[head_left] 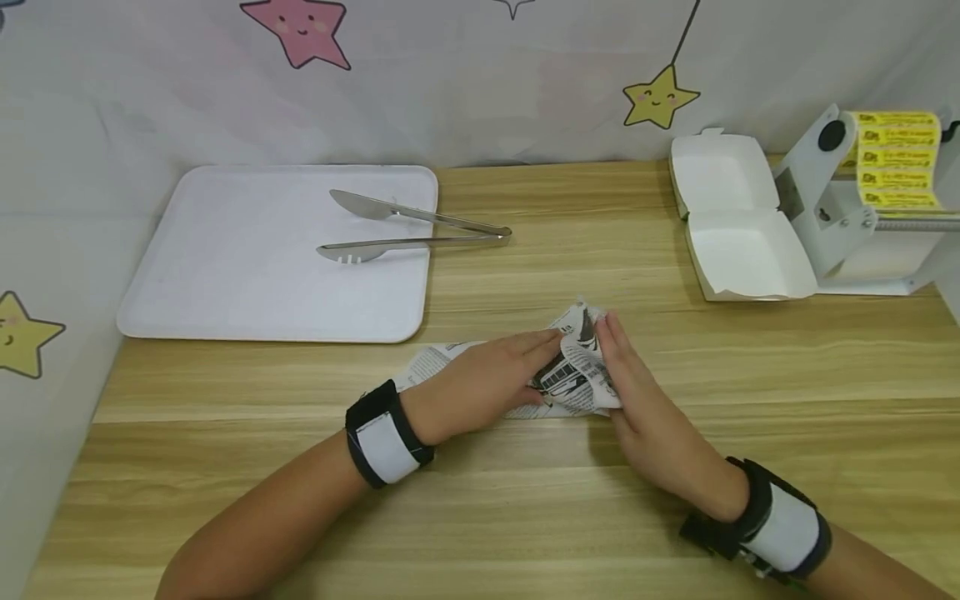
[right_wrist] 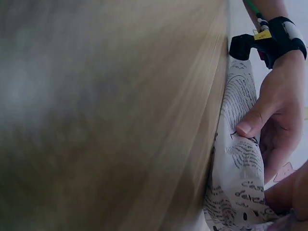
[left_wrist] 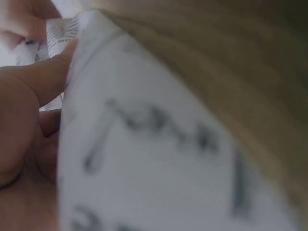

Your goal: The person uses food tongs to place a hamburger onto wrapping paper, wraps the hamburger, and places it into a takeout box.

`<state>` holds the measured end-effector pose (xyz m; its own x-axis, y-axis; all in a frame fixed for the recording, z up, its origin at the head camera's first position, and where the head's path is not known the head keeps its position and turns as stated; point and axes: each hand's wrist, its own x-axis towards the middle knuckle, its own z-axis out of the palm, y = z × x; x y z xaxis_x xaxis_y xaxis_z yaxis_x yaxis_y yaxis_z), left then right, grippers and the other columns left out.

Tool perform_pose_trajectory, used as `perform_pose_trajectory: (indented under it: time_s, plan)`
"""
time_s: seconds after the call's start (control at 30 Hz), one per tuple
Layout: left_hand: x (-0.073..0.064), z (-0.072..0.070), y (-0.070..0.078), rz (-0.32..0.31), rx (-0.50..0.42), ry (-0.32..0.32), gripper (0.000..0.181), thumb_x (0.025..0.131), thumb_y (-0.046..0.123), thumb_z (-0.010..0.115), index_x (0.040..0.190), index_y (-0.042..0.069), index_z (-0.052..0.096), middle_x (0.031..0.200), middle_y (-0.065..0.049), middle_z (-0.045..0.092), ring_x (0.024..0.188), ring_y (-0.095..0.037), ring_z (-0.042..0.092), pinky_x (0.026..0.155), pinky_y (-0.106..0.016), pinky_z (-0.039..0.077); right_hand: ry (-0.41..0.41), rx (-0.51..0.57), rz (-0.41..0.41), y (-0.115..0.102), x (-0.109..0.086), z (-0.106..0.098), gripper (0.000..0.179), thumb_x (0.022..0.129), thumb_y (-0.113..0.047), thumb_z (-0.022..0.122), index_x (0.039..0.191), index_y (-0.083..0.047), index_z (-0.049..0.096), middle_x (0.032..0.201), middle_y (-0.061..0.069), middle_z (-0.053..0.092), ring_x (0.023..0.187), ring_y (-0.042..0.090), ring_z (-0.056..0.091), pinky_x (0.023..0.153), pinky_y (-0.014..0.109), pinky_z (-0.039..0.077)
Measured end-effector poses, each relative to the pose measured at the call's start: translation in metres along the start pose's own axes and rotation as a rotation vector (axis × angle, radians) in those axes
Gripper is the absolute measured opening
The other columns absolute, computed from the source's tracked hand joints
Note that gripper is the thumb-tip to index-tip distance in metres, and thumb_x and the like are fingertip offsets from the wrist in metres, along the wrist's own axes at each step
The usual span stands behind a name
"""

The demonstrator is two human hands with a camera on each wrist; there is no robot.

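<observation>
A sheet of newspaper-print wrapping paper (head_left: 576,375) lies folded into a bundle on the table, its creased end to the right and a loose flap trailing left. My left hand (head_left: 480,379) grips the bundle from above. In the right wrist view, its thumb presses the near side of the paper (right_wrist: 236,159) while the fingers go behind. Against the right end, my right hand (head_left: 652,429) presses with straight fingers. The loose flap (left_wrist: 144,168) fills much of the left wrist view. Whatever may be inside the paper is hidden.
A white tray (head_left: 262,258) sits at the back left, with metal tongs (head_left: 450,240) lying across its right edge. At the back right an open white takeaway box (head_left: 746,250) stands beside a label dispenser (head_left: 813,200) holding a yellow label roll (head_left: 898,158).
</observation>
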<state>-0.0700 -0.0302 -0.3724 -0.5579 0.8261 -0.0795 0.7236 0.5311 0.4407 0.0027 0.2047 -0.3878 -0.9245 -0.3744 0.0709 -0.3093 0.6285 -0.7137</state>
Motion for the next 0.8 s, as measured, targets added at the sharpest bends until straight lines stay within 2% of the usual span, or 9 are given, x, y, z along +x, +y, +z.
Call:
perform_pose_trajectory:
  time_s: [0.13, 0.23, 0.3, 0.4, 0.5, 0.57, 0.63, 0.7, 0.8]
  plan:
    - [0.0003, -0.0017, -0.0048, -0.029, -0.111, 0.012, 0.071, 0.097, 0.023, 0.077, 0.155, -0.003, 0.045, 0.156, -0.019, 0.053, 0.144, -0.026, 0.054, 0.119, -0.037, 0.045, -0.056, -0.105, -0.032, -0.0012, 0.0027, -0.0027, 0.086, 0.091, 0.02, 0.043, 0.169, -0.001, 0.011, 0.175, 0.026, 0.004, 0.162, 0.045, 0.004, 0.133, 0.046, 0.005]
    - [0.0008, -0.0012, -0.0058, -0.07, -0.106, 0.043, 0.071, 0.093, 0.028, 0.082, 0.149, -0.002, 0.05, 0.145, -0.015, 0.062, 0.131, -0.023, 0.062, 0.112, -0.036, 0.051, -0.091, -0.222, -0.054, -0.0019, 0.0052, -0.0051, 0.086, 0.089, 0.019, 0.045, 0.167, 0.002, 0.015, 0.175, 0.026, 0.008, 0.162, 0.046, 0.007, 0.131, 0.055, 0.013]
    - [0.0016, -0.001, -0.0056, -0.106, -0.09, 0.067, 0.079, 0.088, 0.032, 0.086, 0.15, -0.002, 0.049, 0.145, -0.015, 0.062, 0.129, -0.024, 0.063, 0.109, -0.037, 0.053, -0.113, -0.321, -0.075, -0.0022, 0.0066, -0.0062, 0.084, 0.088, 0.018, 0.049, 0.166, 0.004, 0.02, 0.174, 0.026, 0.012, 0.161, 0.048, 0.011, 0.129, 0.058, 0.021]
    - [0.0022, -0.0009, -0.0048, -0.154, -0.066, 0.096, 0.102, 0.083, 0.037, 0.089, 0.161, -0.001, 0.035, 0.149, -0.016, 0.061, 0.132, -0.026, 0.063, 0.109, -0.039, 0.053, -0.134, -0.465, -0.114, -0.0026, 0.0078, -0.0064, 0.081, 0.087, 0.017, 0.056, 0.163, 0.006, 0.028, 0.173, 0.028, 0.016, 0.159, 0.05, 0.017, 0.123, 0.061, 0.032]
    - [0.0021, -0.0018, -0.0038, -0.144, -0.065, 0.134, 0.118, 0.08, 0.036, 0.091, 0.167, 0.002, 0.02, 0.155, -0.017, 0.056, 0.138, -0.027, 0.059, 0.114, -0.039, 0.05, -0.146, -0.556, -0.143, -0.0032, 0.0076, -0.0063, 0.078, 0.089, 0.015, 0.06, 0.161, 0.005, 0.033, 0.171, 0.03, 0.018, 0.158, 0.052, 0.02, 0.121, 0.062, 0.036]
    - [0.0015, -0.0028, -0.0031, -0.107, -0.06, 0.166, 0.113, 0.08, 0.034, 0.091, 0.166, 0.005, 0.023, 0.158, -0.014, 0.053, 0.141, -0.026, 0.056, 0.117, -0.039, 0.048, -0.146, -0.589, -0.16, -0.0037, 0.0073, -0.0065, 0.076, 0.09, 0.014, 0.06, 0.161, 0.005, 0.036, 0.171, 0.031, 0.02, 0.157, 0.052, 0.022, 0.121, 0.061, 0.037]
    - [0.0007, -0.0038, -0.0024, -0.063, -0.046, 0.199, 0.1, 0.081, 0.031, 0.091, 0.16, 0.007, 0.036, 0.158, -0.013, 0.052, 0.142, -0.026, 0.056, 0.116, -0.04, 0.048, -0.14, -0.608, -0.173, -0.0043, 0.007, -0.0069, 0.074, 0.09, 0.015, 0.06, 0.16, 0.007, 0.037, 0.17, 0.032, 0.021, 0.156, 0.052, 0.024, 0.12, 0.061, 0.038]
    - [-0.0005, -0.0047, -0.002, -0.019, -0.013, 0.226, 0.079, 0.082, 0.031, 0.09, 0.148, 0.008, 0.052, 0.154, -0.011, 0.056, 0.136, -0.025, 0.061, 0.112, -0.039, 0.052, -0.14, -0.62, -0.179, -0.005, 0.0069, -0.0075, 0.075, 0.089, 0.014, 0.061, 0.16, 0.007, 0.036, 0.17, 0.032, 0.021, 0.156, 0.052, 0.025, 0.119, 0.06, 0.04]
    - [-0.0023, -0.0049, -0.0025, 0.015, 0.037, 0.246, 0.054, 0.083, 0.032, 0.089, 0.126, 0.01, 0.064, 0.143, -0.008, 0.064, 0.122, -0.021, 0.068, 0.1, -0.037, 0.058, -0.141, -0.615, -0.189, -0.005, 0.0072, -0.0089, 0.079, 0.087, 0.013, 0.063, 0.16, 0.007, 0.035, 0.17, 0.033, 0.02, 0.155, 0.053, 0.026, 0.118, 0.061, 0.041]
